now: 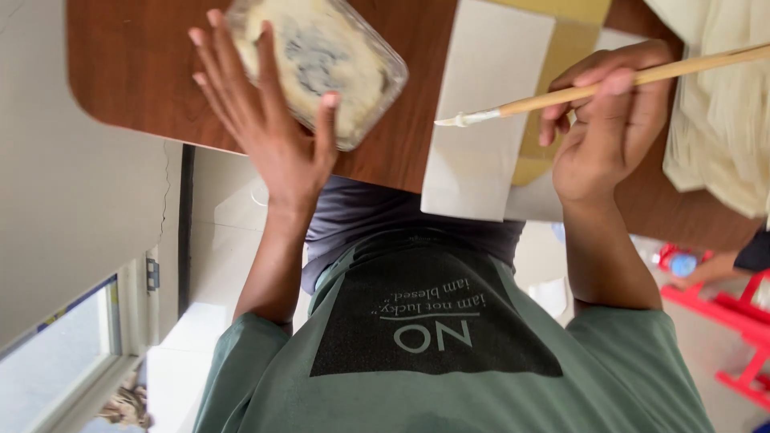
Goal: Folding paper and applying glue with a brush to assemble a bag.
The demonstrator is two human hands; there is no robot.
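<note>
The paintbrush lies almost straight across the table, its wooden handle rising slightly toward the right edge. Its white bristle tip points left, toward the clear plastic tub of pale paste.

The right hand grasps the handle partway along, with fingers curled over it and the thumb beneath. That puts the tip over the left margin of a white sheet, which overhangs the table's near edge. A yellowish paper shows from under that sheet.

The tub sits to the left of the tip, close to the table's rounded near-left corner, with bare brown tabletop between them. It is turned at a slant to the table edges. The left hand is the nearer one to it. That hand is spread flat, with fingers along the tub's left side and the thumb pressed to its near rim, steadying rather than lifting.

A cream-coloured stack lies beyond the right hand, at the table's right edge.
</note>
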